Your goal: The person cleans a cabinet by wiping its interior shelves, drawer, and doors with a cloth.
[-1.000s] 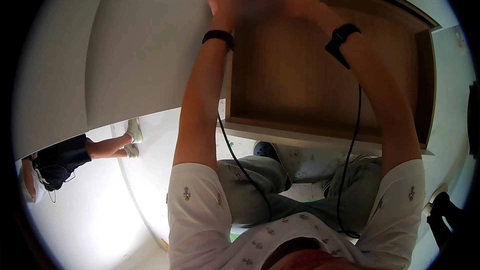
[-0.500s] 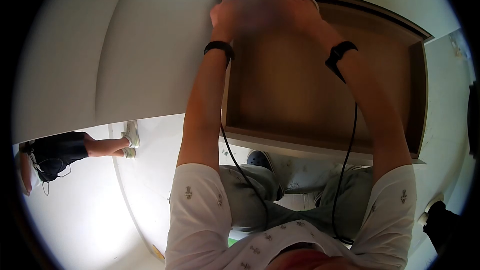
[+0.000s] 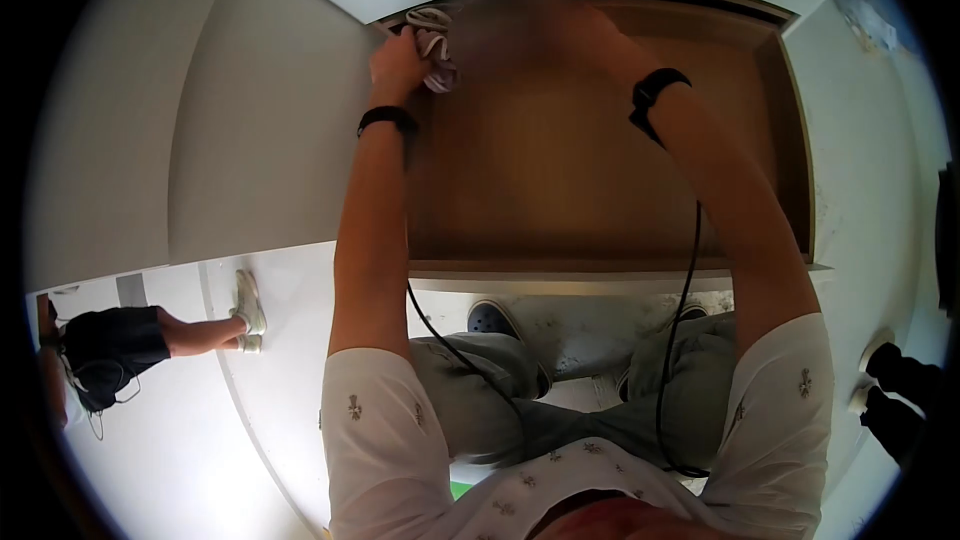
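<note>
An open wooden drawer (image 3: 600, 160) extends from a white cabinet in front of me. At its back left corner my left hand (image 3: 400, 65) is closed on a bunched cloth (image 3: 435, 48) with light and pinkish folds. My right hand (image 3: 580, 25) reaches to the back middle of the drawer, beside a blurred dark patch that hides its fingers. A bit of pale fabric shows just above that patch. Whether the right hand holds anything cannot be made out.
Grey-white panels (image 3: 270, 120) stand to the left of the drawer. A person (image 3: 115, 345) in dark shorts is at the far left, and another person's dark-clad legs (image 3: 895, 400) are at the right. A black cable (image 3: 682, 320) hangs before my body.
My left hand has moved left, away from my right hand, and the bunched cloth now shows in it. The view has shifted, with the drawer lying further left.
</note>
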Motion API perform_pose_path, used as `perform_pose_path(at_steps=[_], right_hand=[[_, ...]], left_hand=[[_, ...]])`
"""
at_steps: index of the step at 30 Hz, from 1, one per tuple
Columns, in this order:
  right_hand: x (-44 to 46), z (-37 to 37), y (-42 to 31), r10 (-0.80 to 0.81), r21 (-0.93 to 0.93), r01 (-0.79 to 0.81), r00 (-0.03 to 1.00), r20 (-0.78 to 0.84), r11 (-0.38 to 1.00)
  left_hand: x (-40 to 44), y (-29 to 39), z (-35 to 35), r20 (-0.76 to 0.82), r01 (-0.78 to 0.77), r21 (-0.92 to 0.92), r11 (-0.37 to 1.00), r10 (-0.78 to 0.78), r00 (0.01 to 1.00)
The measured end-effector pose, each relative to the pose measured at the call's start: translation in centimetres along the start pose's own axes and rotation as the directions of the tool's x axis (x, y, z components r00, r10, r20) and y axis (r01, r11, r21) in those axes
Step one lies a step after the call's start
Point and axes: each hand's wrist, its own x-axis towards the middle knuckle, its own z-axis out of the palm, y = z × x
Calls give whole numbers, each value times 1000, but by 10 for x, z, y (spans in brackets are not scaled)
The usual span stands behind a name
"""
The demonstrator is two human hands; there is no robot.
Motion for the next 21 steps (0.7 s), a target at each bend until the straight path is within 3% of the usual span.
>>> perform_pose_path(at_steps=[1,2,4,7,9,11,12,15,17,19,21], right_hand=[[4,12,8,15,149,-4,998,-68,989],[3,9,11,26,139,-16,997,-71,990],[3,6,20,61,98,-64,998,34,993],[-11,-20,28,88,18,-92,984,153,996],[-22,-37,38,107,-17,-105,972,208,994],[-28,-41,50,126,-26,-123,960,250,992],[-32,-43,53,127,-24,-124,961,246,992],[-29,-46,58,121,-30,-117,977,176,993],[-33,-46,65,131,-59,-125,985,109,990],[-30,-29,71,61,-111,-55,997,57,992],[-23,-30,64,6,-149,-7,1000,-10,989]], left_hand=[[1,7,0,-11,-41,-37,998,41,999],[-1,15,3,-18,-55,-41,998,54,998],[0,24,10,-284,-215,-14,977,202,937],[-4,53,-8,-250,-182,-119,976,148,957],[3,69,-7,-273,-301,-78,950,270,923],[-16,96,-28,-324,-429,-143,892,367,872],[-9,98,-26,-392,-588,-108,801,510,766],[7,130,-10,-489,-730,-81,678,611,622],[3,153,-12,-495,-750,21,661,659,566],[-9,173,-12,-407,-664,-14,747,603,686],[-1,195,6,-490,-632,68,772,577,653]])
